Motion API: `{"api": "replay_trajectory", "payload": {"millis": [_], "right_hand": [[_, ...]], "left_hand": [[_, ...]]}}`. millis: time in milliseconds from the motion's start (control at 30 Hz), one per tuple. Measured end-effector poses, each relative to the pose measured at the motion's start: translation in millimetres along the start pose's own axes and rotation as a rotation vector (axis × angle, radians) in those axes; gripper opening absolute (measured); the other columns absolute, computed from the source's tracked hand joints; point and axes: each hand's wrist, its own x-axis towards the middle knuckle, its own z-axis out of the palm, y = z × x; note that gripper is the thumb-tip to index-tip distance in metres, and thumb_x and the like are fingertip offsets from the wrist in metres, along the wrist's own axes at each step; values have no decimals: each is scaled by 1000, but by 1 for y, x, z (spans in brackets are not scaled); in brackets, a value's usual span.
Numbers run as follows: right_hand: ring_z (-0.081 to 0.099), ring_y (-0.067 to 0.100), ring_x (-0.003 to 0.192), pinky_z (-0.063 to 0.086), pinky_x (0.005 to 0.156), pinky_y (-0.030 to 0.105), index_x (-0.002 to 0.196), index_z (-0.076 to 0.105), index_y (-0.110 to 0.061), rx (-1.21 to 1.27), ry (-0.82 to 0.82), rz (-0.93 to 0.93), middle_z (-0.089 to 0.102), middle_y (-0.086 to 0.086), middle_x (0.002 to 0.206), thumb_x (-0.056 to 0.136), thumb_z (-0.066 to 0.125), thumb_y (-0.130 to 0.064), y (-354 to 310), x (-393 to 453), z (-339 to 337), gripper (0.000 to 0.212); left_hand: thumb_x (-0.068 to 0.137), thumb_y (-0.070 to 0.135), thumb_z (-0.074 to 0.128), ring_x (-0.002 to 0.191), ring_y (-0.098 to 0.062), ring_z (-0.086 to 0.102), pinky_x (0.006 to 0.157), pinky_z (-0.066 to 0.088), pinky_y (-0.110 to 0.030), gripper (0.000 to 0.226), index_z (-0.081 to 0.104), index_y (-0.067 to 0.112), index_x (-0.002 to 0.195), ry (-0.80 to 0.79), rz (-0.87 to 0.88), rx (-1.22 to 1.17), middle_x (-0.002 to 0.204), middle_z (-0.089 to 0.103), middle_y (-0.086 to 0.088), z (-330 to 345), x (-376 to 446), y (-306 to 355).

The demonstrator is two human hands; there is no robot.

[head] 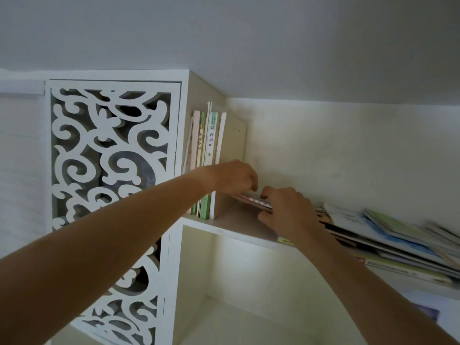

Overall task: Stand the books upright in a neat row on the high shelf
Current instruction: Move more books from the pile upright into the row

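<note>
A grey ceiling (249, 33) is seen above a cream wall (348, 150). A white fretwork panel (112, 150) is fitted at left.

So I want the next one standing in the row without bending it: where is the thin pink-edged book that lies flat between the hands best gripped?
Probably by its two short ends, as the left hand and right hand meet it now. The thin pink-edged book lies flat and floppy-looking beside the upright row of books, so support from both sides should keep it straight while tipping it up.
</note>
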Motion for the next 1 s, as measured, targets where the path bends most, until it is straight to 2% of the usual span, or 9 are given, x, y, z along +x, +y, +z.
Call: {"api": "replay_trajectory", "payload": {"millis": [100,200,367,433,567,700,800,900,1000], "right_hand": [[65,27,93,46,69,31,123,64,-21,134,-45,41,68,7,106,82,74,-40,5,1,4,46],[64,24,94,51,75,32,120,65,-18,244,-75,58,68,6,108,78,82,-47,12,5,6,54],[59,19,119,49,93,33,142,53,-23,338,-303,33,59,1,139,74,81,-61,38,10,-20,83],[59,21,117,50,93,34,146,47,-23,297,-248,41,59,2,139,76,80,-60,43,8,-25,85],[63,30,105,53,84,39,141,41,-28,71,-14,146,65,7,122,91,63,-48,37,3,-6,58],[63,36,102,44,77,37,122,52,-19,53,32,235,64,12,112,98,48,-50,28,6,-2,39],[64,33,98,35,70,33,119,54,-18,17,148,209,66,11,109,105,41,-46,16,4,-3,34],[66,34,96,34,68,32,118,55,-17,82,294,254,68,12,103,105,41,-45,11,3,-3,34],[64,30,77,38,64,31,111,57,-15,270,503,285,64,7,85,105,46,-44,1,12,-7,31]], "left_hand": [[95,22,57,125,-20,55,101,41,-31,52,49,25,147,-298,33,110,142,58,2,9,-5,11],[92,37,66,105,-20,64,88,50,-34,47,54,25,137,-68,110,266,121,66,2,33,-5,14],[103,24,55,105,-28,66,87,53,-39,35,54,24,138,215,243,556,118,64,-6,42,1,12],[100,20,59,106,-26,65,92,53,-40,33,55,23,133,379,285,626,116,65,-4,29,7,8],[89,18,72,113,-27,64,110,41,-39,37,60,22,124,648,253,639,119,68,-5,18,15,-2],[76,27,88,123,-32,59,114,43,-43,60,59,15,127,818,155,497,129,64,-12,31,17,-12],[80,29,81,118,-32,56,98,51,-37,72,46,8,139,1047,52,226,143,47,-18,36,18,-8],[95,23,58,101,-25,58,82,50,-28,38,54,3,128,1250,103,161,129,53,-21,38,18,-6],[102,25,39,87,-20,54,78,54,-33,30,61,6,108,1139,153,118,109,57,-13,39,17,-11]]}}
